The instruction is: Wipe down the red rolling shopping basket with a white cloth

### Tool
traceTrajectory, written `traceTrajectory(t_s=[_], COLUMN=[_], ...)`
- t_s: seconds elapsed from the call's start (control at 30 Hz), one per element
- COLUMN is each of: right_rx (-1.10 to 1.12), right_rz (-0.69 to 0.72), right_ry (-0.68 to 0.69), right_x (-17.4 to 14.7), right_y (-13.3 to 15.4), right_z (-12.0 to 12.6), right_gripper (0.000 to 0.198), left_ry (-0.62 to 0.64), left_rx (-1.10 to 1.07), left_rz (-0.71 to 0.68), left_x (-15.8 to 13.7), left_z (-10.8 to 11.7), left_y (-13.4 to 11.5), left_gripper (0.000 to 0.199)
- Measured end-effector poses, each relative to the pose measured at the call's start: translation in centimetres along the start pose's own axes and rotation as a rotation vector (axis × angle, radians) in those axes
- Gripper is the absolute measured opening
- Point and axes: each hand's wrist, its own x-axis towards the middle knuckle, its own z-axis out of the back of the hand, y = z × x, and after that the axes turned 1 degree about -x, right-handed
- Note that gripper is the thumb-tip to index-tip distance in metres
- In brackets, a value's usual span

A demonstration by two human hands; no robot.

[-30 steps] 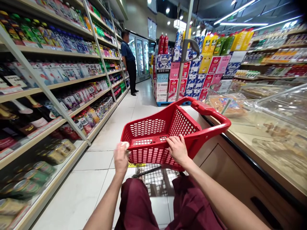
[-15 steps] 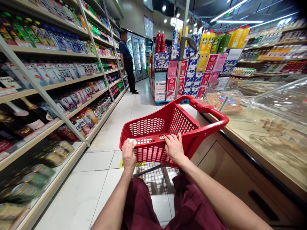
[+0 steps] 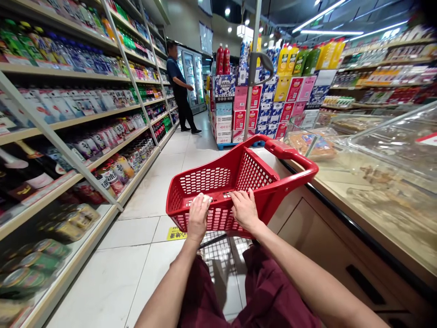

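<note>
A red plastic shopping cart stands sideways before me, with perforated basket walls and its handle to the right. My left hand is closed on a small whitish cloth and presses it along the near rim of the basket. Most of the cloth is hidden under the fingers. Further right on that same rim, my right hand is closed over the edge, its fingers hooked to the inner side.
Shelves of bottles and cans line the left. Stacked drink cartons stand ahead behind a metal pole. A glass-topped display counter runs along the right. A person in dark clothes stands down the aisle. A yellow floor sticker lies below the cart.
My left hand has slid right along the rim with the cloth, from near the cart's corner toward my right hand. The right hand stays on the rim. The person ahead has turned and raised a forearm.
</note>
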Motion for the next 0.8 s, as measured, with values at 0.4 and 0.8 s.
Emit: traceTrajectory(t_s=[0.4,0.8], right_rx=[-0.008,0.024], right_rz=[-0.018,-0.027], right_ry=[-0.029,-0.094], right_x=[-0.1,-0.3], right_y=[-1.3,-1.3], right_z=[0.8,0.1], right_gripper=[0.04,0.042], left_ry=[0.028,0.034], left_rx=[-0.043,-0.026], left_rz=[0.0,-0.03], left_x=[0.9,2.0], left_z=[-1.0,-1.7], left_y=[-1.6,-3.7], left_gripper=[0.048,0.05])
